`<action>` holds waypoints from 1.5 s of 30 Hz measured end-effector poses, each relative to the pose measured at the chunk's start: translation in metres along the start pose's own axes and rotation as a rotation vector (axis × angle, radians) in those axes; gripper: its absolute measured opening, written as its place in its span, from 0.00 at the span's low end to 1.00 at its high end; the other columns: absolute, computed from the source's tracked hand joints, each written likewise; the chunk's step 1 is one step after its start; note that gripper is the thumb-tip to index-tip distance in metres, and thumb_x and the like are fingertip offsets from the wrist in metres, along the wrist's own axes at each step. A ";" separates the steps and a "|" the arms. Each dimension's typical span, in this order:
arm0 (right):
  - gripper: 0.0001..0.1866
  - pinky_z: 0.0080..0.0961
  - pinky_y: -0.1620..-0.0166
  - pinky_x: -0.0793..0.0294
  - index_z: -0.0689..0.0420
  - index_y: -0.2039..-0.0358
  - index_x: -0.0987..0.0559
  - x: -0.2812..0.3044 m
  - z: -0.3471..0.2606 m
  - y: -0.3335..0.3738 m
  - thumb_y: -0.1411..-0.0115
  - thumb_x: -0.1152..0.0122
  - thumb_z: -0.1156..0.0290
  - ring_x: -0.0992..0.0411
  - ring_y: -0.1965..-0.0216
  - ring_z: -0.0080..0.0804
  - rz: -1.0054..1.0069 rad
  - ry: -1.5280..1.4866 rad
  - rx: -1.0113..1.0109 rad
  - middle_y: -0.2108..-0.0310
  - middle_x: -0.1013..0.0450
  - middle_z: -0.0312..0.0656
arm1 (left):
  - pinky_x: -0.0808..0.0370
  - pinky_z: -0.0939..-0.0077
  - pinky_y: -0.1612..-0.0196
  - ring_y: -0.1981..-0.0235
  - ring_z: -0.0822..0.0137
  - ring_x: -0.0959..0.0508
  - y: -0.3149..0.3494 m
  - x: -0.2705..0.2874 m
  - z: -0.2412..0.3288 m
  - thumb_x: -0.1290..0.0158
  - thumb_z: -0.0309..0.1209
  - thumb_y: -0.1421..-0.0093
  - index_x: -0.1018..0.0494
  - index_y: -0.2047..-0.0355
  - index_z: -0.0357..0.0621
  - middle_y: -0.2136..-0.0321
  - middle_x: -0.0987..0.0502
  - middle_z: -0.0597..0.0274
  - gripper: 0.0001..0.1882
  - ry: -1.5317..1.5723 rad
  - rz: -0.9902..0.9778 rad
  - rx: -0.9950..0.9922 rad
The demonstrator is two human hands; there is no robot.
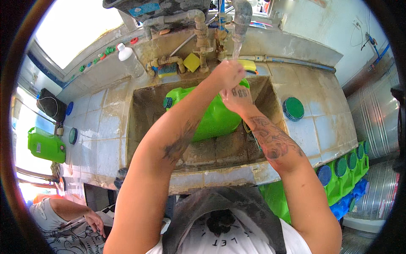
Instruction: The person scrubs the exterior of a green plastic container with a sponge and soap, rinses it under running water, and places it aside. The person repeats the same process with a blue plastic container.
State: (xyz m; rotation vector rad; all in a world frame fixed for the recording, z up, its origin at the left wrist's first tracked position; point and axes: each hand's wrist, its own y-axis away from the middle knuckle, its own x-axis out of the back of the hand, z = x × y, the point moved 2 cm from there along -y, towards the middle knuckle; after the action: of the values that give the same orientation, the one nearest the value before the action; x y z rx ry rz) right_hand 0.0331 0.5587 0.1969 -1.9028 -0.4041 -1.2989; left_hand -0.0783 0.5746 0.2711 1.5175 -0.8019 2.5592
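A green plastic jerrycan (220, 120) lies in the tiled sink (203, 158), a dark cap (168, 102) at its left end. Above its far side my two hands meet beneath a grey pipe spout (243, 17) with water (237, 50) running from it. My left hand (229, 75) is closed in the stream and slightly smeared by motion. Just below it, touching, is my right hand (237, 96), its back turned up and its fingers curled out of sight. Whatever lies between or under the fingers is hidden.
Sponges (191, 62) and a clear bottle (131, 61) stand along the back ledge by valves and pipes. A green lid (293, 109) lies right of the sink. Capped green jerrycans (342, 182) line the lower right. Another person's hand (95, 222) shows at lower left.
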 end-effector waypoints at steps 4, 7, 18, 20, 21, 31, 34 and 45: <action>0.19 0.52 0.61 0.25 0.59 0.68 0.21 -0.001 0.008 -0.001 0.34 0.48 0.55 0.24 0.67 0.55 0.163 -0.063 -0.026 0.71 0.22 0.50 | 0.22 0.53 0.60 0.65 0.46 0.18 -0.036 0.022 0.046 0.50 0.40 0.41 0.21 0.72 0.38 0.70 0.20 0.44 0.17 0.436 -0.182 0.337; 0.21 0.50 0.58 0.24 0.61 0.64 0.20 -0.013 0.006 -0.005 0.33 0.49 0.55 0.23 0.63 0.55 0.169 -0.082 -0.106 0.67 0.21 0.52 | 0.22 0.55 0.61 0.66 0.46 0.19 -0.007 0.044 0.004 0.49 0.41 0.40 0.21 0.69 0.38 0.70 0.20 0.45 0.17 -0.062 -0.188 0.106; 0.10 0.25 0.62 0.21 0.64 0.58 0.20 0.041 0.025 -0.048 0.37 0.40 0.73 0.22 0.65 0.27 -0.301 -1.491 -0.540 0.72 0.23 0.39 | 0.22 0.63 0.55 0.63 0.54 0.18 0.252 0.088 -0.044 0.42 0.34 0.37 0.25 0.45 0.40 0.55 0.20 0.47 0.21 0.219 0.184 0.700; 0.14 0.33 0.59 0.21 0.63 0.56 0.19 0.044 0.023 -0.052 0.41 0.38 0.69 0.21 0.65 0.36 -0.324 -1.143 -0.291 0.69 0.21 0.45 | 0.22 0.66 0.56 0.67 0.58 0.19 0.255 0.086 -0.028 0.42 0.28 0.38 0.27 0.43 0.41 0.52 0.22 0.50 0.22 0.265 0.271 0.550; 0.15 0.34 0.58 0.21 0.62 0.56 0.19 0.046 0.023 -0.053 0.42 0.37 0.68 0.21 0.64 0.38 -0.306 -0.873 -0.154 0.68 0.20 0.47 | 0.22 0.68 0.57 0.68 0.61 0.21 0.251 0.085 -0.022 0.41 0.23 0.40 0.28 0.42 0.43 0.48 0.26 0.51 0.25 0.309 0.256 0.554; 0.09 0.29 0.63 0.25 0.63 0.62 0.18 0.026 0.027 -0.020 0.40 0.36 0.72 0.24 0.70 0.35 0.053 -0.638 -0.089 0.70 0.21 0.49 | 0.29 0.53 0.44 0.56 0.50 0.20 0.218 0.067 -0.026 0.39 0.39 0.43 0.28 0.42 0.49 0.46 0.26 0.51 0.28 -0.298 0.232 0.296; 0.08 0.24 0.65 0.27 0.64 0.61 0.19 0.010 0.030 -0.007 0.37 0.39 0.73 0.27 0.71 0.27 0.212 -0.845 -0.147 0.70 0.22 0.43 | 0.31 0.50 0.42 0.54 0.46 0.20 0.168 0.047 -0.009 0.41 0.37 0.43 0.31 0.39 0.54 0.49 0.23 0.49 0.30 -0.339 0.028 0.287; 0.18 0.49 0.51 0.26 0.63 0.57 0.20 -0.199 0.207 0.204 0.36 0.46 0.61 0.25 0.57 0.62 -0.769 -0.230 -0.606 0.58 0.23 0.62 | 0.24 0.53 0.53 0.60 0.48 0.20 0.243 0.092 -0.021 0.40 0.33 0.49 0.34 0.35 0.60 0.63 0.19 0.48 0.37 -0.376 -0.241 0.664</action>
State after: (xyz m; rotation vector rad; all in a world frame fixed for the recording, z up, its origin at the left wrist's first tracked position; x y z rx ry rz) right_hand 0.2105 0.6141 -0.1022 -2.5435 -1.0279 -1.8410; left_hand -0.2172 0.3560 0.2424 2.1411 0.2691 2.5037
